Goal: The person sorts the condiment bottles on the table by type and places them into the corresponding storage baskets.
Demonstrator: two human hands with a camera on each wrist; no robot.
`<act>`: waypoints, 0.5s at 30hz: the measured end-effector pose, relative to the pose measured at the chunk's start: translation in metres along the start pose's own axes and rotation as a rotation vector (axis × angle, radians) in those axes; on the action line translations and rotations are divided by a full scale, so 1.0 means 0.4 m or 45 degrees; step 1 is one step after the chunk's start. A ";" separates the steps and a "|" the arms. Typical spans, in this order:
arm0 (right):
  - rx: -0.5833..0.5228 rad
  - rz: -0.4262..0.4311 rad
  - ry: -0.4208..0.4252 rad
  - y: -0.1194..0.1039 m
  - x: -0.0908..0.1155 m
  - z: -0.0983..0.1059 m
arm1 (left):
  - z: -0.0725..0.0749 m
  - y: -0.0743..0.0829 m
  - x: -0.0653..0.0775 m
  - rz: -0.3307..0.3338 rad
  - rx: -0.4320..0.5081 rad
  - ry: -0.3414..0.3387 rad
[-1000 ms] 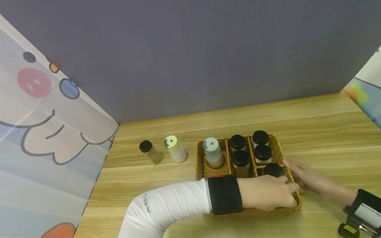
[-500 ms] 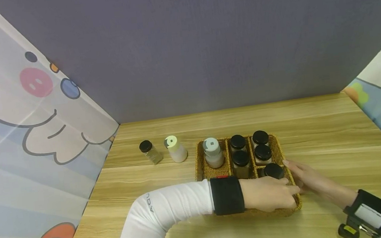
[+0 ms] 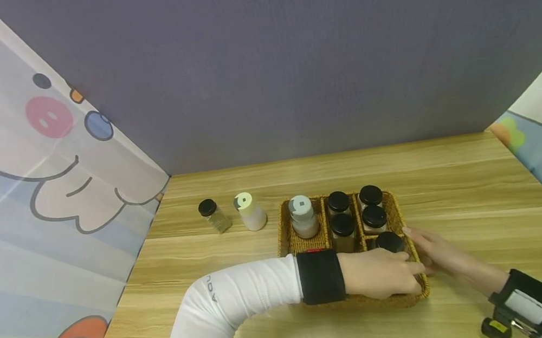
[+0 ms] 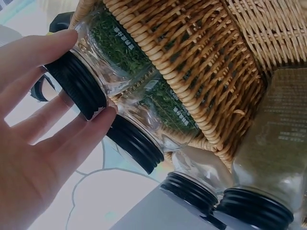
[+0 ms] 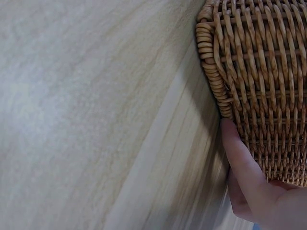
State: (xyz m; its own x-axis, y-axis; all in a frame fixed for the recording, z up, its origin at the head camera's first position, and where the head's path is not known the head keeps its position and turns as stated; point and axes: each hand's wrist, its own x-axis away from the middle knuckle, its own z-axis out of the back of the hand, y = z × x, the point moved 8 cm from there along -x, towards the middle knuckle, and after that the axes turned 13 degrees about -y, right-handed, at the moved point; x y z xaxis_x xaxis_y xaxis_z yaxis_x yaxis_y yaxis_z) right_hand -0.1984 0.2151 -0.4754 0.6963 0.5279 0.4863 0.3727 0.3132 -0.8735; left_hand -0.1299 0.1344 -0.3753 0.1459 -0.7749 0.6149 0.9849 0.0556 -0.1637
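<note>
The left hand (image 3: 381,273) reaches over the front right part of a divided wicker basket (image 3: 280,228). In the left wrist view, its thumb and fingers pinch the black lid of a glass spice jar (image 4: 117,48) containing green herbs. Close beside that jar is another herb jar (image 4: 170,108) with a black lid, against the wicker wall. The right hand (image 3: 448,260) touches the basket's outer right side. Seen from the right wrist, the extended index finger of that hand lies along the woven wall (image 5: 268,86), its tip at the edge.
More black-lidded jars (image 3: 342,224) stand in the middle and back right compartments, and a white-capped bottle (image 3: 303,215) in the left one. Left of the basket on the wooden table (image 3: 474,187) are a small jar (image 3: 215,218) and a yellow-capped bottle (image 3: 250,212). A grey panel (image 3: 281,70) rises behind.
</note>
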 end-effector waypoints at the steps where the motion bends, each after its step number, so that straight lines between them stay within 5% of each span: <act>1: -0.003 0.002 -0.001 0.000 0.000 0.000 | 0.001 -0.001 0.001 0.000 0.000 0.009; 15: 0.002 -0.007 -0.003 -0.001 0.001 -0.001 | 0.011 -0.004 0.019 -0.023 -0.007 0.119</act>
State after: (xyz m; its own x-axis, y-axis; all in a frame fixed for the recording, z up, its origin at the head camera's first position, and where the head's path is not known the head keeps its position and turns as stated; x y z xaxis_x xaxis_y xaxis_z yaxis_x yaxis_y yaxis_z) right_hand -0.1979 0.2149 -0.4749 0.6931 0.5279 0.4909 0.3754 0.3171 -0.8709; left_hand -0.1300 0.1311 -0.3671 0.1183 -0.8312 0.5432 0.9869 0.0378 -0.1571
